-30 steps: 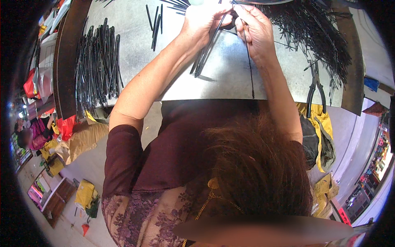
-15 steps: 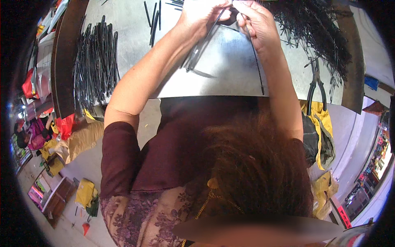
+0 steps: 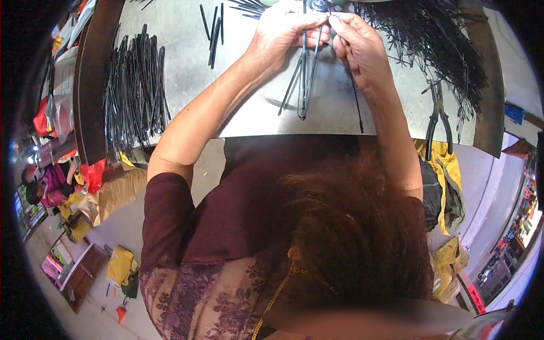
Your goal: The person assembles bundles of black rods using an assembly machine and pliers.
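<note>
The head view looks down on a pale grey metal table (image 3: 184, 73), its surface scuffed and bright with glare in the middle, bordered left and right by dark brown rails (image 3: 93, 79). At the top centre the left hand (image 3: 289, 25) has its fingers curled round some slim dark strips (image 3: 304, 85), which hang over the table toward its near edge; the right hand (image 3: 362, 45), just beside it, pinches with thumb and forefinger, a thin black rod (image 3: 357, 102) running down from its grasp to a thicker tip near that edge. What lies between the fingertips is too small to tell. A thick bundle of black strips (image 3: 136, 90) covers the table's left part, a few short black pieces (image 3: 214, 39) lie between it and the left hand, and a tangled heap of black wires (image 3: 436, 45) fills the far right. Below the heap, dark-handled pliers (image 3: 437, 116) overhang the near edge above a yellow and black bag (image 3: 445, 181). Around the table, the left side shows a person in purple (image 3: 54, 184), a red bag (image 3: 93, 173), tan wrapping (image 3: 119, 192) and, on the greyish floor, a yellow bundle (image 3: 120, 266); pale walls and blurred clutter curve along the right rim.
</note>
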The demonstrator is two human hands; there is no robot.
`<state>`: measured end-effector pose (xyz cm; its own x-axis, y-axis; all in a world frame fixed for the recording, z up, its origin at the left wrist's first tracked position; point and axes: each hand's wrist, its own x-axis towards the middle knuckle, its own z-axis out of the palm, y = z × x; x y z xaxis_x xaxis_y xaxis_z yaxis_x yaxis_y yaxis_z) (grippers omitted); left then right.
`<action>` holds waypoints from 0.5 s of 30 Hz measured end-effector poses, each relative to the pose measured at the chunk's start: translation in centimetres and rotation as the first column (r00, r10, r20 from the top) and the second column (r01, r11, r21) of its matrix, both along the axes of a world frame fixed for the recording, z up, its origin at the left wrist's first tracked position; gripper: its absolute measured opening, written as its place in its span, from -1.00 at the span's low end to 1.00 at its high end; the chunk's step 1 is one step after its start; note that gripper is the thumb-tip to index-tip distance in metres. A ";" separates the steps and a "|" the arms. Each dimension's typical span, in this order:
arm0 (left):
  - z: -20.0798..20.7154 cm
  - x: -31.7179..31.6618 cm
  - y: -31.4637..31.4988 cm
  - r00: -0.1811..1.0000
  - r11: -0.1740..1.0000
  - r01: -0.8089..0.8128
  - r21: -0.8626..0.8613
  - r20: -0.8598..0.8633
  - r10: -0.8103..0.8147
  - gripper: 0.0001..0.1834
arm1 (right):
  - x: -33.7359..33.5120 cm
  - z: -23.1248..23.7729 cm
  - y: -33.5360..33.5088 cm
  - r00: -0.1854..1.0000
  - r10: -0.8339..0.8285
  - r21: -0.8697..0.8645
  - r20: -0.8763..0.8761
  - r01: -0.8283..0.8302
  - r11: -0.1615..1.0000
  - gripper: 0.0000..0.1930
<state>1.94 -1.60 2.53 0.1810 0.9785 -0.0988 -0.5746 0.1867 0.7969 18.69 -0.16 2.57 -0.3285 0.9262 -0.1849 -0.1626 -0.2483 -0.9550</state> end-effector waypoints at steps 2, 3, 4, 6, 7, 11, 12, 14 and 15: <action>-0.5 0.2 0.4 1.000 1.000 0.003 0.024 -0.003 -0.003 -0.92 | 0.1 -0.2 0.1 1.000 0.005 -0.004 -0.011 -0.005 1.000 -0.78; -0.7 0.2 0.5 1.000 0.999 0.005 0.046 -0.006 -0.004 -0.92 | 0.1 -0.3 0.1 1.000 0.011 -0.010 -0.023 -0.011 1.000 -0.79; -0.9 0.2 0.6 1.000 0.999 0.003 0.046 -0.005 -0.003 -0.92 | 0.1 -0.3 0.0 1.000 0.012 -0.010 -0.023 -0.012 1.000 -0.79; -0.8 0.2 0.6 1.000 0.999 -0.011 0.039 -0.008 0.012 -0.91 | 0.1 -0.2 -0.2 1.000 0.016 0.000 0.002 -0.016 1.000 -0.79; -0.8 0.3 0.6 1.000 0.999 -0.012 0.038 -0.008 0.013 -0.91 | -0.1 0.0 -0.2 1.000 0.017 -0.001 0.003 -0.017 1.000 -0.79; -0.9 0.8 1.3 0.997 0.955 -0.073 0.288 0.027 0.068 -0.90 | 0.2 0.3 1.3 0.998 0.053 0.048 0.028 -0.054 0.997 -0.79; -1.0 0.8 1.6 0.994 0.859 -0.107 0.501 0.057 0.091 -0.89 | 0.4 0.2 1.8 0.990 0.136 0.062 0.031 -0.138 0.989 -0.79; -1.0 0.7 1.7 0.993 0.864 -0.110 0.491 0.020 0.115 -0.89 | -0.3 0.2 2.2 0.993 0.116 0.014 -0.036 -0.116 0.993 -0.81; -1.0 0.6 1.8 0.990 0.870 -0.113 0.480 -0.017 0.138 -0.88 | -0.7 0.4 2.2 0.990 0.093 -0.036 -0.102 -0.097 0.995 -0.82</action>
